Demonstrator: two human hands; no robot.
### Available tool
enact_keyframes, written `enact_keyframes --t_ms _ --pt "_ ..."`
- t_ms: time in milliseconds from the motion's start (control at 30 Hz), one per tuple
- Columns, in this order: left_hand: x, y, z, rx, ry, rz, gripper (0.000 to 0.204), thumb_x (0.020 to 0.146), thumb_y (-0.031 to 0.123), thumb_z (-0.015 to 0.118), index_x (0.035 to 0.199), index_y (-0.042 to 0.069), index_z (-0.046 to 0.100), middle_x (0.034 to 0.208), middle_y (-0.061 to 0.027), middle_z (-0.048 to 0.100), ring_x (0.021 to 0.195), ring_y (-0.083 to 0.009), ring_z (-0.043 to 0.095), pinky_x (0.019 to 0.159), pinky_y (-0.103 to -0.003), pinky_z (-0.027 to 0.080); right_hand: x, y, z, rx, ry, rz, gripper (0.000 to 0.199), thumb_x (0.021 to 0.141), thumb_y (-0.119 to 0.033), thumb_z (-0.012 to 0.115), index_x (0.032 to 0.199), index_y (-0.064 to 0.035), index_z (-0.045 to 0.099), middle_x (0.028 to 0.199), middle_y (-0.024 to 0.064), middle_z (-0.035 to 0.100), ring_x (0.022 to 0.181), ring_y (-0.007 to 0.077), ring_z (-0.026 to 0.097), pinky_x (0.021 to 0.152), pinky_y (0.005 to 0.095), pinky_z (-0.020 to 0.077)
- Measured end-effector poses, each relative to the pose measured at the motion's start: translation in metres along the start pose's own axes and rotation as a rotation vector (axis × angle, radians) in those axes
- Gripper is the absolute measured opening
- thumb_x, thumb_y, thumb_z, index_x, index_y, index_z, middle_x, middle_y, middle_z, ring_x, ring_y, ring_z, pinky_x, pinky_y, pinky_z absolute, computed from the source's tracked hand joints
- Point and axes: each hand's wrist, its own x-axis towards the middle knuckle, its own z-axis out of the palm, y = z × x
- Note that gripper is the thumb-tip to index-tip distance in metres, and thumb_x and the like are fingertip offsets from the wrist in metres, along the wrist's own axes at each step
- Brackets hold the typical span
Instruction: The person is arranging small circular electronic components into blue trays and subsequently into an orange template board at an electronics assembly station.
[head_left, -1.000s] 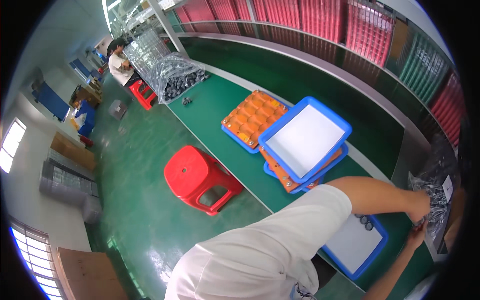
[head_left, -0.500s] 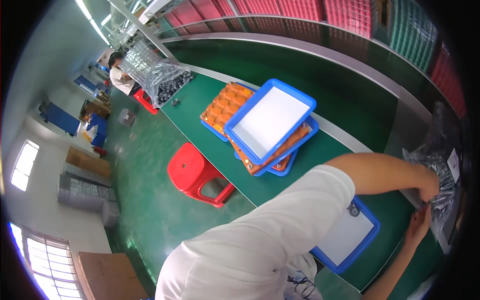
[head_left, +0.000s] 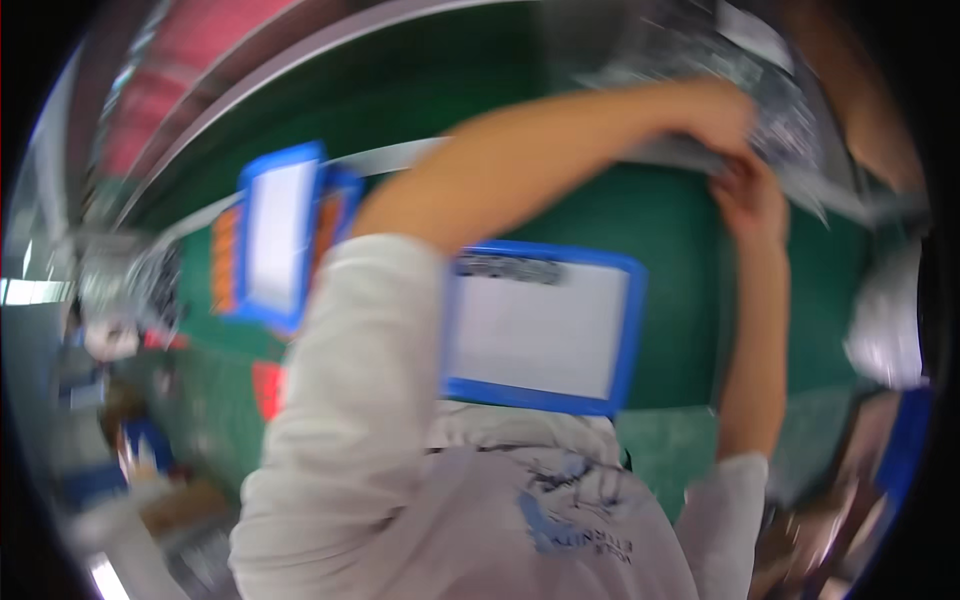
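At the upper right, my left hand [head_left: 722, 118] reaches across to a clear plastic bag [head_left: 792, 125] of dark pieces, its fingers bent down. My right hand [head_left: 757, 203] comes up from below, fingers curled, and meets the left fingertips beside the bag's near edge. Both hands look closed, but motion blur hides whatever is between them. In front of my body lies a blue-rimmed tray [head_left: 627, 340] with a white bottom. Small dark parts [head_left: 512, 268] stand in a row along its far edge. My left upper arm covers part of its left side.
Left of my arm, a blue-rimmed white tray [head_left: 278, 235] sits tilted on stacked trays beside an orange moulded tray [head_left: 225, 262]. A red stool [head_left: 267, 390] stands below the green bench [head_left: 680, 330]. Whitish plastic [head_left: 888, 325] lies at the right; a blurred brown shape [head_left: 875, 115] is above it.
The whole view has swung to the right and blurred, bringing the near tray to the middle and showing its row of parts. My hands stay together by the bag.
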Motion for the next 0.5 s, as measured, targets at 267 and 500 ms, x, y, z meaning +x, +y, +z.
enact_keyframes --t_ms 267,500 --pt "-0.058 0.018 -0.06 -0.446 -0.262 -0.171 0.021 0.083 0.024 0.071 0.082 0.003 0.075 0.076 -0.0167 0.072 0.07 -0.0284 0.07 0.065 -0.041 0.053 -0.049 0.024 0.052 -0.014 0.341 -0.153 0.022 0.097 -0.019 0.068 0.082 -0.0048 0.063 0.058 0.0004 0.045 0.046 0.0136 0.035 0.072 0.0366 0.0482" --pt "-0.059 0.01 -0.024 -0.009 0.426 0.529 0.018 0.083 0.018 0.066 0.077 0.002 0.067 0.075 -0.0214 0.066 0.074 -0.0426 0.065 0.071 -0.051 0.052 -0.045 0.029 0.062 -0.038 0.36 -0.188 0.036 0.103 -0.03 0.062 0.077 -0.0052 0.061 0.058 0.0009 0.046 0.047 0.0148 0.037 0.069 0.0385 0.0485"
